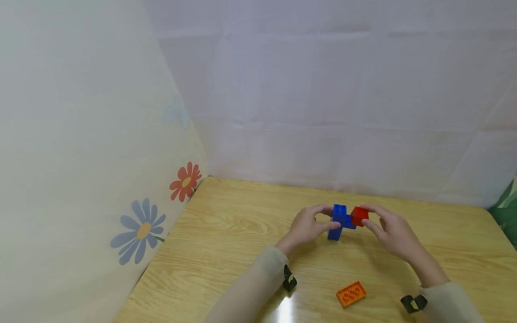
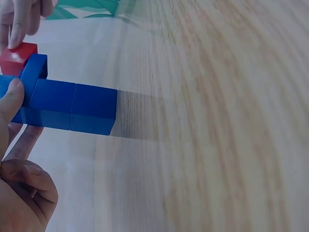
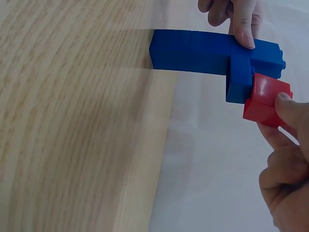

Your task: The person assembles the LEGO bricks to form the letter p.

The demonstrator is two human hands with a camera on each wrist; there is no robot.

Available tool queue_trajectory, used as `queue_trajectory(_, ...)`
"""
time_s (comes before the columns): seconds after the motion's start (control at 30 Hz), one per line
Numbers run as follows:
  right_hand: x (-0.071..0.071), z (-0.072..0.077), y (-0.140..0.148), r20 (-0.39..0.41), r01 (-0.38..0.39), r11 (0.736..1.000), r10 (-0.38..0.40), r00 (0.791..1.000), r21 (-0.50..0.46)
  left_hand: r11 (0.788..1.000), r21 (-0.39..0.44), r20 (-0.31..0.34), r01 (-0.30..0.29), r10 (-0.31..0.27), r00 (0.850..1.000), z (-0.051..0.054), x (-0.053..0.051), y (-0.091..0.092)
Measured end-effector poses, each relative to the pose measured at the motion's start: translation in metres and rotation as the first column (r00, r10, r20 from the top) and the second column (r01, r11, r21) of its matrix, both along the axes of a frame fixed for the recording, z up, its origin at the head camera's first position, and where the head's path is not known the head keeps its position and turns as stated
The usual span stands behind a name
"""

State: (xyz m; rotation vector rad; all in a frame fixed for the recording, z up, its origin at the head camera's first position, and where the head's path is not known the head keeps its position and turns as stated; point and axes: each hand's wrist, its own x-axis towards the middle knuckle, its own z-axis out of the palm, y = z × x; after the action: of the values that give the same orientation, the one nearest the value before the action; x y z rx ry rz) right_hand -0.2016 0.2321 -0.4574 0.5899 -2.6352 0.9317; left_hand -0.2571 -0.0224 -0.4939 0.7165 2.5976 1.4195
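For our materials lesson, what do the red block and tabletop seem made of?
The red block: probably glossy plastic, given its highlight and crisp edges. The tabletop: wood or wood-look laminate, with a slight sheen; grain and glare show, but which is unclear.

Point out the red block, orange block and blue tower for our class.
Red block point(image 3: 264, 93): right wrist view, on its shiny face.
Orange block point(image 1: 351, 294): head view, near the middle of its upward face.
Blue tower point(image 2: 52, 96): left wrist view, on the second block from its base.
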Motion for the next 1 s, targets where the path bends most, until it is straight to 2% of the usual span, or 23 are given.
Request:
queue_trajectory(0.23, -0.0013, 0.0038, -0.0026, -0.037, -0.022, 0.996, 0.025, 0.999, 0.083, 1.000, -0.015, -0.010, -0.011, 0.011, 1.000, 0.0001, 0.0005, 0.0004)
queue_trajectory(0.43, -0.0004, 0.0063, -0.0039, -0.017, -0.007, 0.994, 0.009, 1.000, 0.112, 1.000, -0.009, -0.012, -0.007, 0.007, 1.000, -0.0007, -0.0001, 0.0003)
queue_trajectory(0.83, -0.0003, 0.0030, -0.0035, 0.040, 0.005, 0.999, -0.007, 0.999, 0.045, 1.000, -0.003, -0.017, -0.007, 0.007, 1.000, -0.0007, -0.0017, -0.0001)
queue_trajectory(1.0, 0.0037, 0.0011, -0.0011, 0.038, 0.010, 0.999, -0.011, 0.999, 0.036, 1.000, -0.002, -0.013, -0.009, 0.009, 1.000, -0.0009, -0.0012, 0.0005)
